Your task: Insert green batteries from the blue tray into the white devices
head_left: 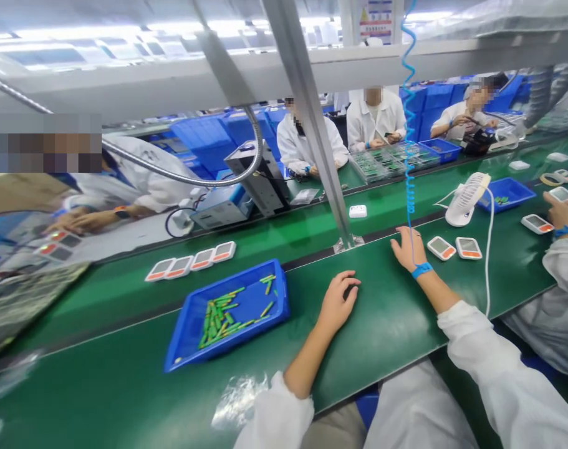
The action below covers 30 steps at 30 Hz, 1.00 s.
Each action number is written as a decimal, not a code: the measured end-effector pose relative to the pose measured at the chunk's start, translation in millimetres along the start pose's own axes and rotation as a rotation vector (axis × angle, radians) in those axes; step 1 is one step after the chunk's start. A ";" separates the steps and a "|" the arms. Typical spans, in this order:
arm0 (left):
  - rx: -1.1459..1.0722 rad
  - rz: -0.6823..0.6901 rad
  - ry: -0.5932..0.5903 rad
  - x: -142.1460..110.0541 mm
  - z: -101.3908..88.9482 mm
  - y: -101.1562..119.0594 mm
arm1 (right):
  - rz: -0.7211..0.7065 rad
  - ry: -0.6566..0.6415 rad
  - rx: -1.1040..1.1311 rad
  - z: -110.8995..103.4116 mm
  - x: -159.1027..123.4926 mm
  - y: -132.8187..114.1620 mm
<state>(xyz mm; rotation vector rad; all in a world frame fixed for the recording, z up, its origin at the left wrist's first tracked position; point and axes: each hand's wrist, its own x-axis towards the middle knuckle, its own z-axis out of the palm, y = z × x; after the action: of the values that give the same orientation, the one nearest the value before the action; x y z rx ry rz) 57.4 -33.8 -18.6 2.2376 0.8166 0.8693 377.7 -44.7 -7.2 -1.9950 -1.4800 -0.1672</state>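
- Sitting on the bench (381, 324), to the left of the left hand (338, 302), the blue tray (253, 300) holds loose green rods (213, 321), most heaped toward its left side, a few scattered at the right.
- The left hand is near the tray but apart from it, low over the bench, fingers loosely curled with a narrow gap to the thumb; nothing shows in its grip.
- The right hand (409, 247) is at the bench's far edge, fingers spread wide, holding nothing that shows; whether its fingertips touch the surface I cannot tell.
- A blue strap (422, 269) circles the right wrist, and a coiled blue cord (409, 156) hangs down to the hand.
- Just right of that hand lie two white units (441, 248) with grey screens and orange strips, side by side.
- Beyond them stands a white fan (468, 196), with a second blue tray, the small bin (522, 190), beside it.
- A plastic bag (239, 399) lies by the left sleeve.
- Across the dark strip, the green belt (293, 237) carries a row of four similar devices (190, 260), behind the tray.
- At the right, a co-worker's hand (564, 212) holds another device; more people in white sit opposite.
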 end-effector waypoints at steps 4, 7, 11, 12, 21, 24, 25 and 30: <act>-0.008 -0.017 -0.023 -4.4 -3.3 5.5 | 0.056 -0.099 0.026 66.4 45.3 -49.4; -0.025 -0.027 -0.020 -5.8 -2.3 6.5 | 0.169 -0.103 -0.020 101.2 80.4 -62.6; -0.023 -0.025 -0.021 -5.2 -1.0 3.8 | 0.111 -0.205 -0.065 130.2 133.8 -66.0; -0.022 -0.023 -0.024 -5.2 -1.2 2.7 | 0.078 -0.243 -0.090 136.2 145.1 -67.8; -0.067 -0.020 -0.013 -2.7 -4.4 6.8 | -0.021 -0.242 -0.122 127.7 166.1 -71.7; -0.099 -0.016 0.002 1.8 -5.6 6.1 | 0.010 -0.078 -0.073 100.1 145.2 -55.0; -0.109 -0.013 0.008 3.3 -6.3 5.3 | 0.019 -0.020 -0.047 90.3 134.1 -48.1; -0.118 0.047 0.060 10.4 -8.7 1.5 | 0.019 0.070 -0.019 42.8 56.8 -17.6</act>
<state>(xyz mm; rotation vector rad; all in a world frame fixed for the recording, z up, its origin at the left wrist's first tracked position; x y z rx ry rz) 57.8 -24.7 -8.4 2.1447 0.7225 0.9852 371.0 28.3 -7.6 -1.9976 -1.4197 -0.2418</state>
